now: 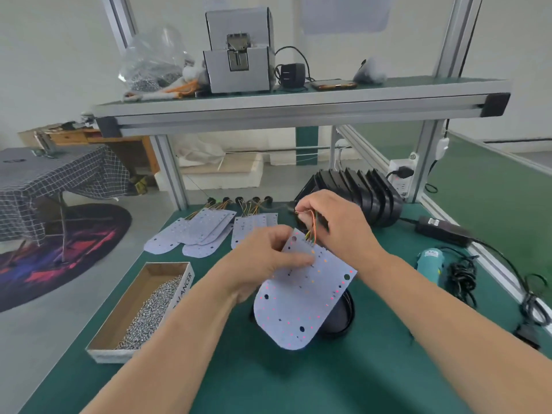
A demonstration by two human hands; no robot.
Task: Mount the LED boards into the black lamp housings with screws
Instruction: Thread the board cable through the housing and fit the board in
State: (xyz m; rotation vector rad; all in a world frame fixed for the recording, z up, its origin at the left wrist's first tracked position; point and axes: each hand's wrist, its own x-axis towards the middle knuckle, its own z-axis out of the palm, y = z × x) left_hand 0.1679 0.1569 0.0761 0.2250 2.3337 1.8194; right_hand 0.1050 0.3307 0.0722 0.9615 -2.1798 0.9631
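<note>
A white LED board (301, 300) with small coloured dots is held tilted above a black lamp housing (343, 315), which it mostly hides. My left hand (265, 258) pinches the board's upper left edge. My right hand (337, 225) grips the bundle of thin coloured wires (312, 231) at the board's top end. Several more white LED boards (203, 231) with wires lie fanned out at the back of the green mat. A stack of black lamp housings (361, 192) leans at the back right.
An open cardboard box of silver screws (149, 309) sits at the left. A teal electric screwdriver (430, 264) with a coiled black cord lies at the right, beside a black power adapter (442, 231). A screw feeder machine (239, 52) stands on the upper shelf.
</note>
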